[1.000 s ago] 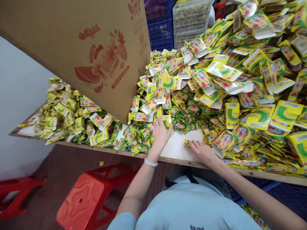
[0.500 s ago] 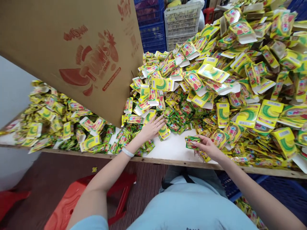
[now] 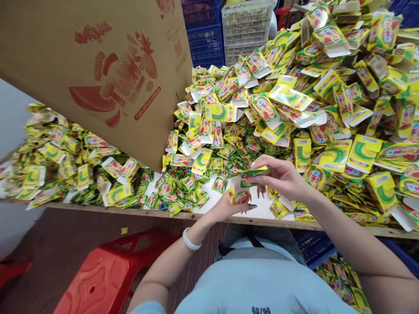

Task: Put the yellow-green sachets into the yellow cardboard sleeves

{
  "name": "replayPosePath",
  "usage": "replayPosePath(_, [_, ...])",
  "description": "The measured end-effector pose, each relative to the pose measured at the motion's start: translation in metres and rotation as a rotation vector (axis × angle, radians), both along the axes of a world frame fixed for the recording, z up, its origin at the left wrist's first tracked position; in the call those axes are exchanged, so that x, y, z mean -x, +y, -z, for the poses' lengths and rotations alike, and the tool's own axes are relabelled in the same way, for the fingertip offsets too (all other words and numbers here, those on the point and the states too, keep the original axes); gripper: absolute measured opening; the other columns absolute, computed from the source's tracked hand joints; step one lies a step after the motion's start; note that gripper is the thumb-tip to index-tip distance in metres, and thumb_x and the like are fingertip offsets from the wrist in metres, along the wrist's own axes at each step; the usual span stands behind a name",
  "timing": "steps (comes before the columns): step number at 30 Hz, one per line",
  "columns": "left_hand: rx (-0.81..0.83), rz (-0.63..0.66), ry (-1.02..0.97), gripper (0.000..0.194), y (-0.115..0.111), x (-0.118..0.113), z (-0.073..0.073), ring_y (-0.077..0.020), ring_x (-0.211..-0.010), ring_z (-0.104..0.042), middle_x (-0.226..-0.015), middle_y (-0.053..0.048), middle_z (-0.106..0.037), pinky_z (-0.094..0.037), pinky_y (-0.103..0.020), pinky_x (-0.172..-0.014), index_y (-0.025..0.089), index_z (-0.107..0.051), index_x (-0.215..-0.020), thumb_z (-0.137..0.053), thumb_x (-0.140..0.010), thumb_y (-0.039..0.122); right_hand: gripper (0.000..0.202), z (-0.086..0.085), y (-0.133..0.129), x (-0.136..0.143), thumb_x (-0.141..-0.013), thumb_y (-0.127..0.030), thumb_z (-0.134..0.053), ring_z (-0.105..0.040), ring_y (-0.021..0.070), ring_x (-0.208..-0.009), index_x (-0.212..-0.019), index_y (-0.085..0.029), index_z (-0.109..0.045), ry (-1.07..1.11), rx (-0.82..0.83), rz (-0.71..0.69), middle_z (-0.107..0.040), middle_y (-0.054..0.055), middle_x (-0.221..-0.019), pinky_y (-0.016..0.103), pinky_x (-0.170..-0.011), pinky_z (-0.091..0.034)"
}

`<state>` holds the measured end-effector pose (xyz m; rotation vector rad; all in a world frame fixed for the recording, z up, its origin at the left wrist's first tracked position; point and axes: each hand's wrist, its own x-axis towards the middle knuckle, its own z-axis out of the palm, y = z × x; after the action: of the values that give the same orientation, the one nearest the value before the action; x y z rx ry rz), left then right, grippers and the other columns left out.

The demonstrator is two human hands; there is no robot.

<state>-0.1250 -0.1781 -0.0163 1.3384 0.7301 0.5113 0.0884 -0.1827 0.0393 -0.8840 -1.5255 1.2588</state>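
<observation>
Over the bare strip of table, my left hand (image 3: 225,210) is closed around a small yellow-and-green carton box (image 3: 236,192), its open end turned up toward my other hand. Right above it, my right hand (image 3: 283,178) pinches small green packets (image 3: 252,173) between thumb and fingers. The packets are at the box's opening; whether any part of them is inside I cannot tell. Loose green packets (image 3: 186,192) lie in a heap left of my hands. Behind them rises a mound of yellow open-flapped boxes (image 3: 221,112).
A large brown carton (image 3: 131,87) printed in red stands tilted at the left. More boxes and packets (image 3: 347,131) are piled high at the right. Blue crates (image 3: 205,41) and a white crate (image 3: 247,26) are stacked behind. A red stool (image 3: 94,272) stands below the table edge.
My left hand has come back from the pile, rightward, and now holds a box. My right hand has lifted its packets and brought them left to the box.
</observation>
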Motion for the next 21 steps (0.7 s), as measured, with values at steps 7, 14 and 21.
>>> replayPosePath(7, [-0.004,0.050,0.106,0.033,-0.006,0.005,-0.010,-0.0091,-0.062,-0.040,-0.069,0.005,-0.047,-0.035,-0.025,-0.059,0.018,-0.049,-0.079,-0.076,-0.070,0.034,0.014,-0.020,0.004,0.008,-0.091,-0.016,-0.062,-0.061,0.0148,-0.076,-0.096,-0.019,-0.075,-0.819,-0.292,-0.206,-0.061,0.004,-0.085,0.025,-0.069,-0.047])
replayPosePath(14, [0.141,0.253,0.077,0.034,0.000,0.009,-0.003,-0.0100,-0.058,-0.049,-0.065,0.005,-0.053,-0.041,-0.024,-0.057,0.017,-0.051,-0.081,-0.076,-0.073,0.038,0.020,-0.019,-0.001,0.001,-0.093,-0.018,-0.060,-0.063,0.0144,-0.073,-0.111,-0.016,-0.066,-0.731,-0.175,-0.275,-0.068,0.005,-0.090,0.023,-0.066,-0.047])
replayPosePath(21, [0.305,0.369,-0.021,0.041,-0.007,0.010,0.015,-0.0106,-0.054,-0.053,-0.061,0.002,-0.058,-0.044,-0.023,-0.054,0.015,-0.054,-0.081,-0.080,-0.072,0.046,0.027,0.013,-0.015,-0.006,-0.096,-0.025,-0.051,-0.058,0.0108,-0.056,-0.078,-0.016,-0.068,-0.559,-0.018,-0.344,-0.065,0.002,-0.072,0.022,-0.057,-0.045])
